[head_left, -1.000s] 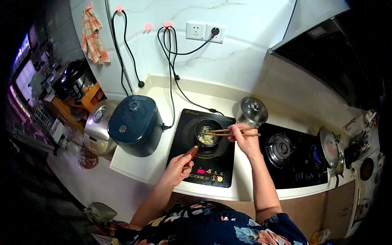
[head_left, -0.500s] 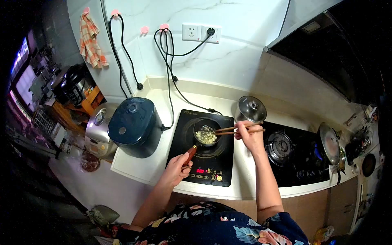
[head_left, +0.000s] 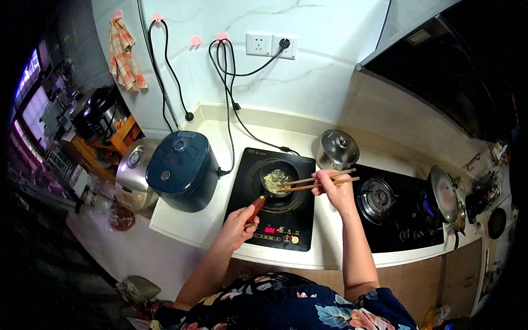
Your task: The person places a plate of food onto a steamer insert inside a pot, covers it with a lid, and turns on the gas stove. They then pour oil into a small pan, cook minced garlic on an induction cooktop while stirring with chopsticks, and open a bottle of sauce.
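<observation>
A small dark pan (head_left: 281,163) sits on the black induction cooktop (head_left: 242,187), whose red display is lit. Pale chopped food (head_left: 275,180) lies inside it. My left hand (head_left: 240,227) is wrapped round the pan's brown wooden handle (head_left: 258,204). From the right, my right hand (head_left: 333,190) grips a pair of wooden chopsticks (head_left: 302,185), their tips down in the food.
Left of the cooktop stand a dark blue rice cooker (head_left: 181,170) and a silver cooker (head_left: 132,181). A lidded metal pot (head_left: 339,149) is behind my right hand. On the right are a gas stove (head_left: 377,199) and a leaning wok (head_left: 443,193). Cords hang along the wall.
The chopsticks' tips have shifted left and slightly down within the food, and my right hand has moved slightly left and down. My left hand and the pan stay in place.
</observation>
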`<state>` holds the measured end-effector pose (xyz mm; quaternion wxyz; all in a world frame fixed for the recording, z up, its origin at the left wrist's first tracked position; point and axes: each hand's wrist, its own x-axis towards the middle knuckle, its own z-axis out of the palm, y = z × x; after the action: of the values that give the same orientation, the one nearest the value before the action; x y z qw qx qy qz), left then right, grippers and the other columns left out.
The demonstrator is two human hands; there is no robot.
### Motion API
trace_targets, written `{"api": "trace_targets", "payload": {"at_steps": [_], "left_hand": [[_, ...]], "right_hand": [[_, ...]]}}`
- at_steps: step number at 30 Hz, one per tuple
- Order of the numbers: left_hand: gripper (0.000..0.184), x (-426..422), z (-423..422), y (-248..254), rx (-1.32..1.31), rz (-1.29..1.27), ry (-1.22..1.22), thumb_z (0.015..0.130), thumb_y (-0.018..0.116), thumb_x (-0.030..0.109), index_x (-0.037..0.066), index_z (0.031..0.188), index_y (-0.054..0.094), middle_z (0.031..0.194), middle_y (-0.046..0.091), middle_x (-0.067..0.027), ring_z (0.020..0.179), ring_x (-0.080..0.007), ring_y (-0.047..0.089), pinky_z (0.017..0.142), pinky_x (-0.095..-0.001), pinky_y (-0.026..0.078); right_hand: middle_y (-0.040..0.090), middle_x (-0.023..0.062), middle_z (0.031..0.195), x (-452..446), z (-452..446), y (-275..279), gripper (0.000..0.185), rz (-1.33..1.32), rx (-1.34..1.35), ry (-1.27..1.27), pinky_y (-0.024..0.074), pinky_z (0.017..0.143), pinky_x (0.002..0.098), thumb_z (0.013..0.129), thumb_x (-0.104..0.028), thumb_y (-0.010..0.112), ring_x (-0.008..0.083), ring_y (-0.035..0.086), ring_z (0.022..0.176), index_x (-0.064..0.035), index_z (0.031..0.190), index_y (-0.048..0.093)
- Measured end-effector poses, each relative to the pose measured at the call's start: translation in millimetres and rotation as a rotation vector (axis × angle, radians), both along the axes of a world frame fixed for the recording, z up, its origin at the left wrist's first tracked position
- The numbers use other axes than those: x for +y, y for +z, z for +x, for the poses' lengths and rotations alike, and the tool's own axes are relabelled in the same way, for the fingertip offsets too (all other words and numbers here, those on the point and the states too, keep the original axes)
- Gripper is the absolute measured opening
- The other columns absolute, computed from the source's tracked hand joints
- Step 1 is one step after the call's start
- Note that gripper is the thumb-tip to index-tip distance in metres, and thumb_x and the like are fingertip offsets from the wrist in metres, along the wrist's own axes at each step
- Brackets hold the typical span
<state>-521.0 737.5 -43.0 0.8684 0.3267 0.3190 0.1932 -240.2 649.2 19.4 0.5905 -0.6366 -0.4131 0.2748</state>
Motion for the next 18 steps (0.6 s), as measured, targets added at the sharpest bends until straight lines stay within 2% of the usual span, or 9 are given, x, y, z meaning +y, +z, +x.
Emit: {"api": "trace_targets", "payload": {"at_steps": [4,7,8,9,12,15,18], "left_hand": [[0.026,-0.7,2.0,0.0,0.054,0.028,0.011,0.103,0.049,0.029,0.006,0.113,0.052,0.083,0.058,-0.0034,0.056,-0.0041,0.044,0.04,-0.0162,0.03],[0.027,1.5,-1.2,1.2,0.052,0.03,-0.007,0.102,0.049,0.029,0.005,0.114,0.053,0.087,0.058,-0.0044,0.059,-0.005,0.045,0.041,-0.0161,0.03],[0.028,2.4,-1.0,1.2,0.045,0.029,-0.013,0.102,0.049,0.03,0.005,0.115,0.053,0.088,0.058,-0.0047,0.06,-0.0053,0.046,0.041,-0.0161,0.03],[0.029,2.8,-1.0,1.4,0.047,0.033,-0.01,0.102,0.049,0.029,0.005,0.117,0.053,0.089,0.058,-0.0049,0.062,-0.0055,0.046,0.041,-0.016,0.03],[0.033,1.5,-1.4,0.8,0.05,0.035,-0.001,0.102,0.049,0.029,0.004,0.123,0.052,0.093,0.058,-0.0051,0.065,-0.0061,0.047,0.043,-0.016,0.029],[0.035,2.5,-1.2,1.8,0.051,0.043,0.01,0.102,0.049,0.029,0.004,0.128,0.051,0.095,0.059,-0.0049,0.066,-0.0065,0.047,0.045,-0.0164,0.03],[0.036,0.3,0.1,2.4,0.044,0.056,0.033,0.102,0.049,0.028,0.004,0.128,0.052,0.097,0.059,-0.0051,0.066,-0.0068,0.047,0.046,-0.0169,0.032]], "right_hand": [[0.068,0.0089,0.08,16.8,-17.6,-15.7,0.024,0.099,-0.023,0.079,0.0556,0.058,0.0256,0.096,-0.018,0.06,0.0138,0.067,0.064,0.0039,0.099,0.068],[0.068,0.0093,0.075,17.8,-8.5,-17.2,0.024,0.081,0.035,-0.094,0.0547,0.057,0.0254,0.096,-0.018,0.06,0.0135,0.066,0.062,0.0044,0.096,0.068],[0.067,0.0095,0.069,13.2,-2.4,-14.7,0.025,0.094,-0.02,-0.133,0.0541,0.054,0.0257,0.095,-0.018,0.06,0.0137,0.066,0.058,0.005,0.092,0.069],[0.067,0.0129,0.075,6.6,2.2,-6.1,0.025,0.005,-0.086,-0.158,0.0567,0.054,0.0274,0.096,-0.016,0.059,0.0173,0.067,0.059,0.0072,0.093,0.068],[0.065,0.0114,0.072,-3.8,0.6,7.6,0.026,-0.045,0.012,-0.062,0.0564,0.052,0.0273,0.096,-0.017,0.059,0.0169,0.066,0.057,0.007,0.091,0.067],[0.065,0.0111,0.074,10.7,-16.6,-5.7,0.024,0.032,0.083,0.029,0.0569,0.053,0.0274,0.096,-0.016,0.06,0.0173,0.066,0.059,0.0067,0.094,0.067],[0.066,0.0121,0.078,24.7,-9.1,-15.6,0.023,0.088,0.072,-0.039,0.0574,0.053,0.0279,0.096,-0.015,0.059,0.0178,0.067,0.061,0.0063,0.095,0.067]]}}
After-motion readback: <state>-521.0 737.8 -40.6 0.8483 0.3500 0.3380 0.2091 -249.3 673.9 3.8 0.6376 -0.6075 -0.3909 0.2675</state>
